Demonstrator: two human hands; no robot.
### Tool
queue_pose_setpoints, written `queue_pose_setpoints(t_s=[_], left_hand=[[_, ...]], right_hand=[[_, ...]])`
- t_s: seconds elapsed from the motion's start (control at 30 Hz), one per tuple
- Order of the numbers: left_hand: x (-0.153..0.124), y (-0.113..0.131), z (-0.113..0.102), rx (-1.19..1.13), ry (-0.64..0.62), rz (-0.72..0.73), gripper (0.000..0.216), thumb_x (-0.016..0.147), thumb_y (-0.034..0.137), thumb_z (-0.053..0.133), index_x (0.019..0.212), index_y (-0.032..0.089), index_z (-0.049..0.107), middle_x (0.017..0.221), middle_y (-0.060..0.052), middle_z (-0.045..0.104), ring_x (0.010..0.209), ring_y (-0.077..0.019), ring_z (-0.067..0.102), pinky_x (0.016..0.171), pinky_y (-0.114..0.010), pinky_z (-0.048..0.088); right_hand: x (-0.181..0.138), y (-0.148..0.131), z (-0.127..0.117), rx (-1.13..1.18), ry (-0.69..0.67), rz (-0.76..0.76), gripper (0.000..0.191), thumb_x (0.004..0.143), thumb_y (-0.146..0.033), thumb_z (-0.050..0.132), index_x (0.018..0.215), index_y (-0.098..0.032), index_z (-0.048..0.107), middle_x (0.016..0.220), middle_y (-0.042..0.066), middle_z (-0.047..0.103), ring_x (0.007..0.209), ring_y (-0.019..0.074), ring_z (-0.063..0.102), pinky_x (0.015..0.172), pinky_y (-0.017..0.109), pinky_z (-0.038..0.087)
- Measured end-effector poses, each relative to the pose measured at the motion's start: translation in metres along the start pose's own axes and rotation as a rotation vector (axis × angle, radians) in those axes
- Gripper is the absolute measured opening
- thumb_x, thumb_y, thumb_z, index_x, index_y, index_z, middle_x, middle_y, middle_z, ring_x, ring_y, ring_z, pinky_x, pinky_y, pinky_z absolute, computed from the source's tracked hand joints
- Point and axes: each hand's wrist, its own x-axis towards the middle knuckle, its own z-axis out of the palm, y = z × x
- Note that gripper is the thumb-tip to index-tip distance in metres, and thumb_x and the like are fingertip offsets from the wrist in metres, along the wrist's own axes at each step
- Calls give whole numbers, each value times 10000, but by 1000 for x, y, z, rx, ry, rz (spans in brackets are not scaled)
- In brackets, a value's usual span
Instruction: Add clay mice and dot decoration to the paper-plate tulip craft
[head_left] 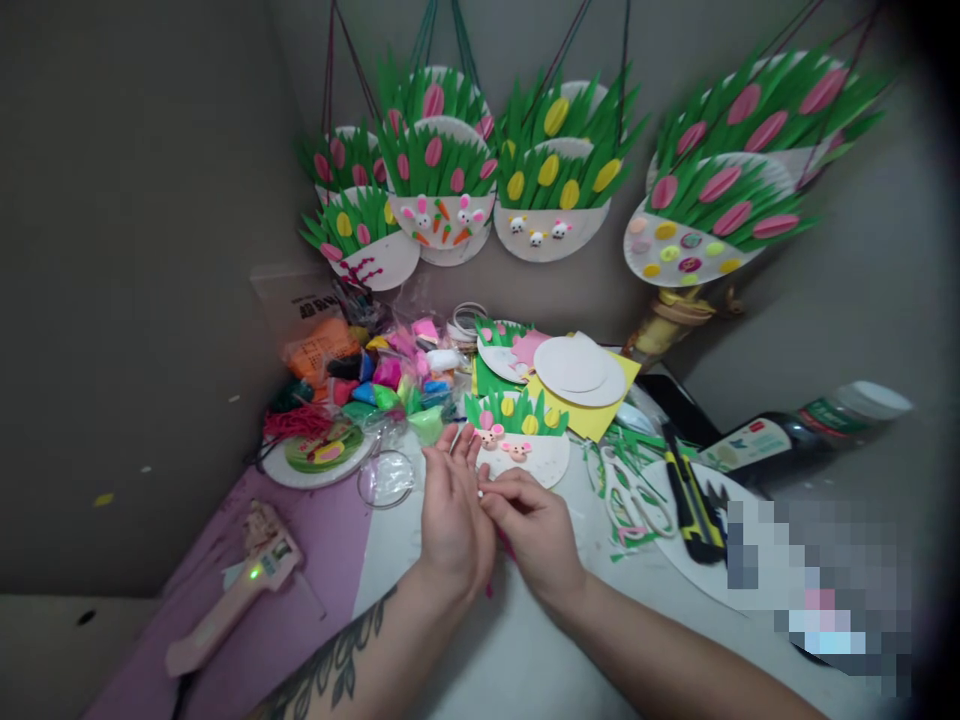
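My left hand [456, 525] is held palm up with its fingers stretched out. Against that palm, the thumb and forefinger of my right hand [541, 535] are pinched together at a tiny white bit [481, 492], perhaps clay; its kind is too small to make out. Just beyond my fingertips lies a half-plate craft basket [544, 462] with paper grass, pink and yellow tulips and two small pinkish animal faces [516, 451]. A sliver of something magenta [489, 590] shows below my hands, mostly hidden.
A glue gun [236, 590] with a lit green light rests at left. Bagged coloured clay [386, 375] is piled behind. White scissors [634, 495], a yellow-black cutter [691, 500] and a dark bottle [795, 435] lie at right. Decorated plate baskets [551, 220] hang on the wall.
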Motion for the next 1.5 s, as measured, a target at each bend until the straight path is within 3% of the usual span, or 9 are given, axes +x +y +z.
queue_pose_setpoints(t_s=[0.37,0.53,0.73,0.9,1.07,1.17,1.33,1.5], left_hand=[[-7,-9,18,9,-88,123,461,939,549,247,1126,235,526,1233,-95,591,1239,-172,507,1107,-333,314],[-10,-14,18,32,-171,200,473,924,577,270,1121,247,546,1238,-86,580,1256,-187,487,1096,-339,326],[-12,-18,22,64,-200,250,492,924,584,244,1127,244,536,1264,-90,557,1289,-192,453,1106,-341,309],[-11,-18,30,117,-109,215,412,959,501,233,1108,254,527,1306,-78,541,1305,-167,439,1109,-329,298],[-7,-20,34,222,-9,185,365,974,460,233,1132,264,497,1381,-61,488,1321,-139,414,1100,-309,311],[-4,-23,33,308,23,198,397,957,517,252,1145,266,495,1396,-58,474,1329,-140,400,1104,-302,304],[-3,-23,34,326,-26,222,474,936,580,201,1153,251,464,1383,-92,476,1337,-166,395,1141,-375,245],[-4,-22,36,293,-91,233,500,927,600,170,1168,249,433,1378,-105,481,1344,-163,390,1156,-390,213]], right_hand=[[2,-8,-9,88,23,-35,76,780,-242,684,813,-232,752,780,33,667,785,172,622,728,323,518],[3,-15,-10,126,73,-35,66,763,-218,675,777,-224,739,737,22,651,735,163,614,720,319,517],[4,-13,-10,226,86,1,61,756,-208,687,771,-237,739,758,7,642,776,155,603,820,336,485],[6,-15,-6,435,112,163,26,687,-231,737,712,-229,739,741,0,664,757,152,603,787,317,483],[9,-19,-2,713,111,444,186,562,-307,826,693,-203,744,711,12,702,702,156,612,711,292,486],[10,-19,-1,797,124,525,240,517,-319,857,679,-185,741,689,11,704,669,135,598,672,256,467],[10,-18,-1,754,148,444,223,527,-293,858,690,-196,742,706,-3,704,710,129,590,726,249,450],[9,-11,-3,574,132,234,70,671,-235,768,728,-220,730,752,-12,674,760,137,585,770,273,441]])
